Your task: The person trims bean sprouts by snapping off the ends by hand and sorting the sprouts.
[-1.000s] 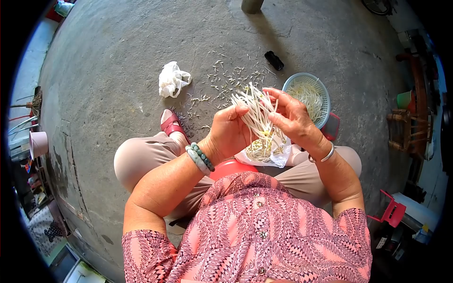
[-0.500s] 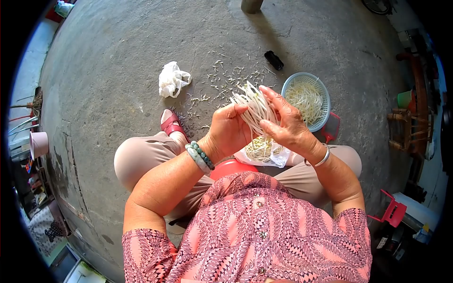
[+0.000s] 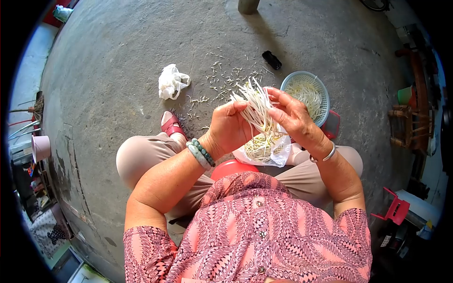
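White sprouts [image 3: 256, 109]: bunched in left hand [image 3: 229, 126], above plastic bag [image 3: 282, 153]
Left hand: half-curled, thumb over the bunch
Right hand [image 3: 296, 118]: partly open against the bunch; cannot tell if gripping
Blue basket [image 3: 325, 96]: beyond right hand, holding sprouts

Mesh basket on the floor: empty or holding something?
Holding something: pale sprouts lie inside the blue basket, visible through its open top.
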A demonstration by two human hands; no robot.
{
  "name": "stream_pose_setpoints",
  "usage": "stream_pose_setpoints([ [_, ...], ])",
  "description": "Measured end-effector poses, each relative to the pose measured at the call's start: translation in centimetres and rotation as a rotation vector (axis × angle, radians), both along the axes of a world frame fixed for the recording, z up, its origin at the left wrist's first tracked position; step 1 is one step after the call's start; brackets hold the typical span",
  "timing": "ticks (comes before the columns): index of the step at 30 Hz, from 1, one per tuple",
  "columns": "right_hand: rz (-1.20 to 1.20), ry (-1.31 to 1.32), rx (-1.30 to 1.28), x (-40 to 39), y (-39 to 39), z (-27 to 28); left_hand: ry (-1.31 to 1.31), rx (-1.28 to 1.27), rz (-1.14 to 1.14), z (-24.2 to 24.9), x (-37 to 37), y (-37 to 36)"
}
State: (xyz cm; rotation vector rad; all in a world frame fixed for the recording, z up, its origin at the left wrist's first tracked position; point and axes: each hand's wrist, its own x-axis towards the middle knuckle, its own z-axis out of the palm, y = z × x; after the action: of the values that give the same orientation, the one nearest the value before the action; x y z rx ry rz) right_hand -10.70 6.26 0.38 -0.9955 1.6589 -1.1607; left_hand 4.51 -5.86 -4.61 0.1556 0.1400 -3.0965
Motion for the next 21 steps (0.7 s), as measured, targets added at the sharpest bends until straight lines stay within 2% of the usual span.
stream_pose_setpoints([
  [6,-0.21,-0.138,-0.071,-1.4,1.1,1.7,-0.035,-0.073,-0.029,1.3,-1.8,0.4],
  [8,-0.218,0.068,-0.132,-2.1,2.0,1.9,-0.055,-0.099,-0.022,1.6,-2.4,0.4],
  [11,-0.214,0.585,-0.215,-2.0,3.0,4.3,-0.038,-0.123,0.011,2.4,-3.3,0.2],
  [14,-0.317,0.245,-0.112,-2.1,3.8,4.8,-0.029,-0.153,0.061,3.7,-4.3,-0.3],
  [16,-0.344,0.383,-0.211,-3.2,4.4,3.8,-0.024,-0.165,0.1,4.5,-4.9,-0.6],
  [21,-0.428,0.244,-0.317,-4.2,6.1,6.5,-0.008,-0.276,0.071,4.6,-6.8,1.0],
])
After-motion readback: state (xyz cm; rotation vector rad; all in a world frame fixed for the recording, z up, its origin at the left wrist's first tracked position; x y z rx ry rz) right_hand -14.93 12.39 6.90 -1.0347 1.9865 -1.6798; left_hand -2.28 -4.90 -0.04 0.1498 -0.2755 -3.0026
